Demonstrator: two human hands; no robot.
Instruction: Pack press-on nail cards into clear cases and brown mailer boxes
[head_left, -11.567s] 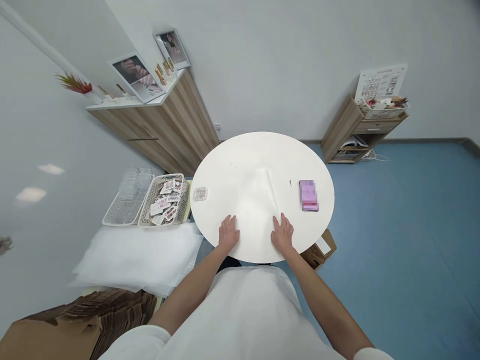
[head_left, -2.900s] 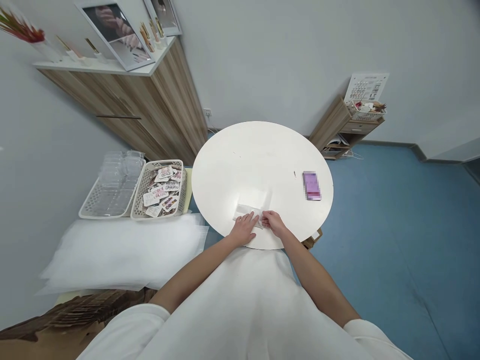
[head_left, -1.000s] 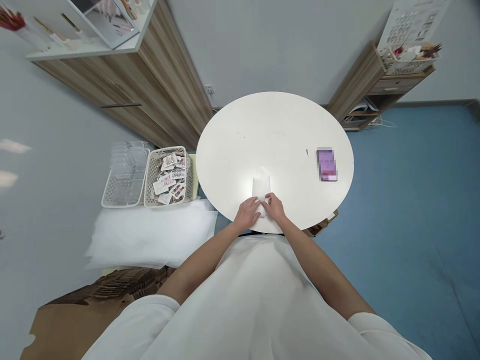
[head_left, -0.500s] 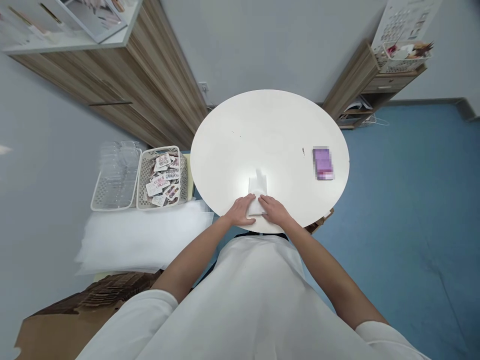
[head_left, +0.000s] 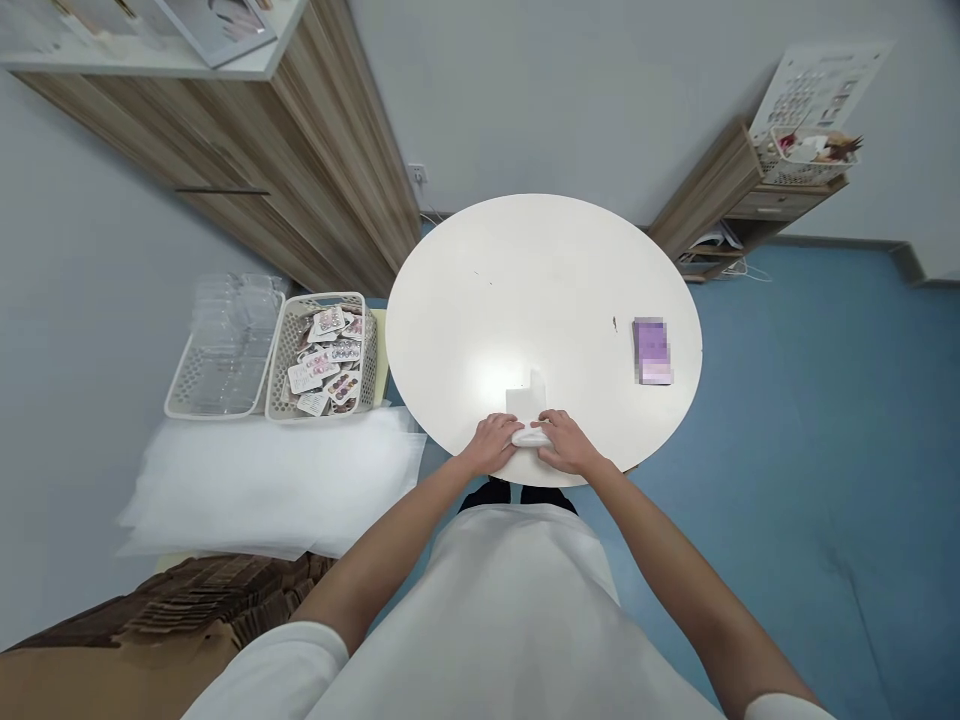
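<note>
At the near edge of the oval white table [head_left: 540,290] lies a white, translucent packing-foam sheet [head_left: 527,401]. Its near part is bunched into a thick roll between my hands, and the far part lies flat with a narrow flap sticking up. My left hand [head_left: 493,443] grips the left end of the roll, fingers curled over it. On the right end, my right hand [head_left: 568,441] presses with its fingers bent round the edge. Whether anything is wrapped inside the roll is hidden.
A purple pixelated pack [head_left: 652,351] lies at the table's right. Left of the table stand a basket of carded items [head_left: 360,360], a basket of clear plastic cases [head_left: 232,350], a stack of white sheets [head_left: 277,485] and brown cardboard [head_left: 187,610]. A wooden cabinet [head_left: 330,150] stands behind.
The foam packet has gone from lying flat under my hands to a rolled near end with a flat tail beyond. My hands now hold the roll's two ends. The camera view has shifted slightly.
</note>
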